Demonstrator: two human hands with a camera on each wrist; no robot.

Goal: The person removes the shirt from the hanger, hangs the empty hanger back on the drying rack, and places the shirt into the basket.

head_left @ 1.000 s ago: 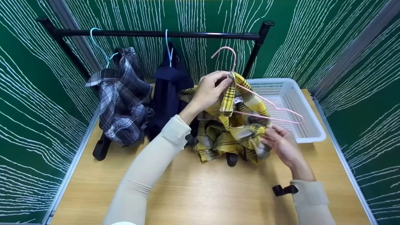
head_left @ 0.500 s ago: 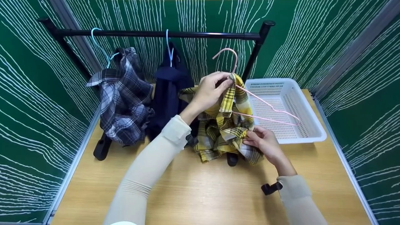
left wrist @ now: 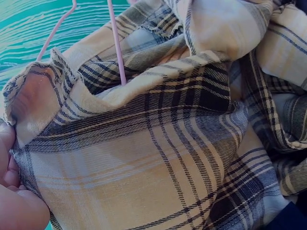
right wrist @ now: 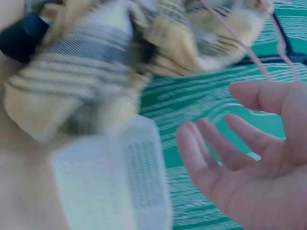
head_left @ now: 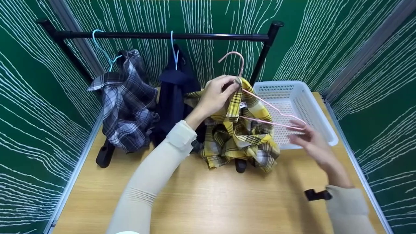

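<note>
In the head view my left hand (head_left: 216, 92) pinches the collar of a yellow plaid shirt (head_left: 260, 113) close beneath the hook of a pink hanger (head_left: 242, 63). The left wrist view shows thumb and fingers at the edge of the shirt cloth (left wrist: 110, 167), the pink hanger rising behind it. One end of the hanger sticks out bare to the right of the shirt. Around that end is my right hand (head_left: 310, 143), blurred and overlapping the tip. In the right wrist view the right hand (right wrist: 249, 172) has spread, relaxed fingers with nothing between them, apart from the shirt.
A black rack bar (head_left: 214, 36) crosses the back. From it hang a dark plaid shirt (head_left: 130, 97) and a navy garment (head_left: 177, 87) on light blue hangers. Behind the right hand a white plastic basket (head_left: 320, 112) stands on the wooden table (head_left: 208, 198). Green patterned walls surround it.
My right hand first shifted left with the shirt edge, then let go of it and moved right to the hanger's end. The left hand keeps its pinch at the collar.
</note>
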